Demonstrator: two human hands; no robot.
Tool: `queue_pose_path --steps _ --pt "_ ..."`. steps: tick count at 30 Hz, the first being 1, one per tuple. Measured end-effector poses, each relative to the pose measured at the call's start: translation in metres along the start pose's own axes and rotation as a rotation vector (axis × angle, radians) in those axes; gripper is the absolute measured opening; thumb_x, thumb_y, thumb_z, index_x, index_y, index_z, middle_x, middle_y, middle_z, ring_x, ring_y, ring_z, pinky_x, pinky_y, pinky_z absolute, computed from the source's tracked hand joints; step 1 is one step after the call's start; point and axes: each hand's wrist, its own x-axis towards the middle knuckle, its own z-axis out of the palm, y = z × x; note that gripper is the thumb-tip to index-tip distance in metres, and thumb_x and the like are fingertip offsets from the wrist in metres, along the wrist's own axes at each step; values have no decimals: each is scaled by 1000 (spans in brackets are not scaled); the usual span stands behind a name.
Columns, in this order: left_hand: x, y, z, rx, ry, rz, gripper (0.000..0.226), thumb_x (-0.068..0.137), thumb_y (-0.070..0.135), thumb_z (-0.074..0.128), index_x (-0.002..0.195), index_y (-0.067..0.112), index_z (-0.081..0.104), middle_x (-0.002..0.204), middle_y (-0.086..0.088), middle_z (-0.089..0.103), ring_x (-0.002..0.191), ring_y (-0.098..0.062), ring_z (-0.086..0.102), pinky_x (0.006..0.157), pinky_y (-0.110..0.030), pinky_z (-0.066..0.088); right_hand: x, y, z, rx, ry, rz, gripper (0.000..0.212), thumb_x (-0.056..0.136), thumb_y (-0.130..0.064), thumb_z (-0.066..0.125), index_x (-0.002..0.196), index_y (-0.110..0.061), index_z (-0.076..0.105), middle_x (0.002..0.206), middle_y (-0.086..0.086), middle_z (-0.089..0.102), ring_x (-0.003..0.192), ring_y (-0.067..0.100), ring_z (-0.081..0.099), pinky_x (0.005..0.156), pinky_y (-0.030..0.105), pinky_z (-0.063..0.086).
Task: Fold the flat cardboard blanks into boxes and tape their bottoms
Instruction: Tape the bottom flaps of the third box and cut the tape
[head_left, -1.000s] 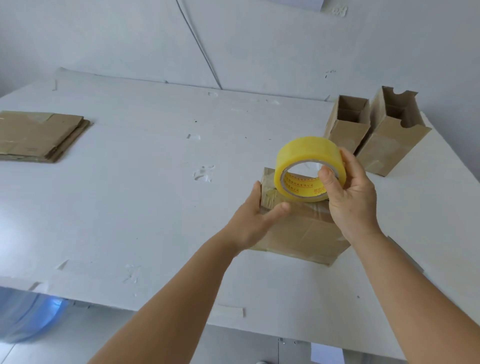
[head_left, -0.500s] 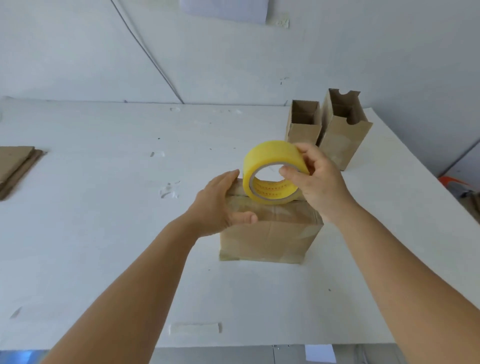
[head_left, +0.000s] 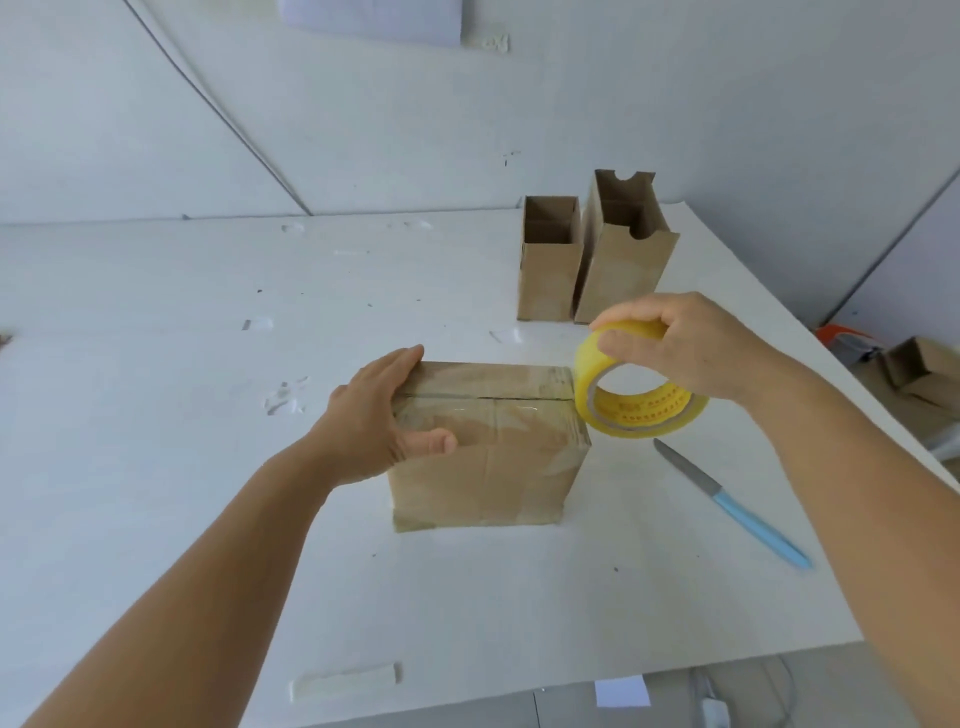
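Head view shows the left hand lying flat over the left top edge of the cardboard box, fingers straight along the far edge, thumb resting on the near face. Just right of that hand, the box stands on the white tabletop. At the box's right top corner, the right hand grips the yellow tape roll, fingers curled over its rim. Beyond the right hand stand two open boxes; a blue-handled knife lies below its wrist.

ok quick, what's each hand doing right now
Left hand: open, fingers straight, pressing on the left end of the cardboard box.
Right hand: closed on the yellow tape roll, held at the box's right edge.
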Motion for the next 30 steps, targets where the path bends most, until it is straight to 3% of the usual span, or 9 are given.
queue_pose_path --steps 8,17,21,24,27,30 --pt "0 -1 -2 33 -14 2 140 37 98 46 153 25 17 154 15 22 143 -9 18 118 -44 18 3 19 14 -190 -62 71 40 75 -58 66 111 -40 65 108 -18 49 102 9 45 90 28 36" --pt "0 -3 0 65 -18 3 141 37 101 42 153 25 17 155 13 21 144 -10 18 119 -43 16 1 35 28 -152 -118 96 32 77 -58 63 105 -43 65 122 -12 56 110 12 49 91 30 39" --pt "-1 2 -1 230 -80 5 139 41 104 21 154 23 8 160 13 8 147 -8 2 118 -37 2 1 37 33 -107 -128 97 25 78 -55 64 100 -42 66 122 -11 59 112 13 51 91 30 39" --pt "-8 15 2 522 -142 8 119 59 93 -2 153 20 -8 161 7 -13 146 -11 -19 116 -48 -9 1 39 36 -110 -117 88 26 78 -54 64 101 -41 66 120 -11 57 112 13 50 91 30 38" --pt "-15 32 11 682 -137 -6 95 76 74 -10 152 16 -14 160 -1 -18 145 -15 -23 115 -48 -12 1 38 38 -114 -110 82 29 79 -54 63 104 -38 67 116 -11 56 110 13 49 88 28 36" --pt "-12 53 23 728 -193 13 81 90 65 1 151 14 -16 159 -4 -22 144 -17 -25 116 -46 -15 0 36 39 -139 -120 70 32 79 -56 62 106 -38 66 115 -11 54 109 13 48 88 29 36"
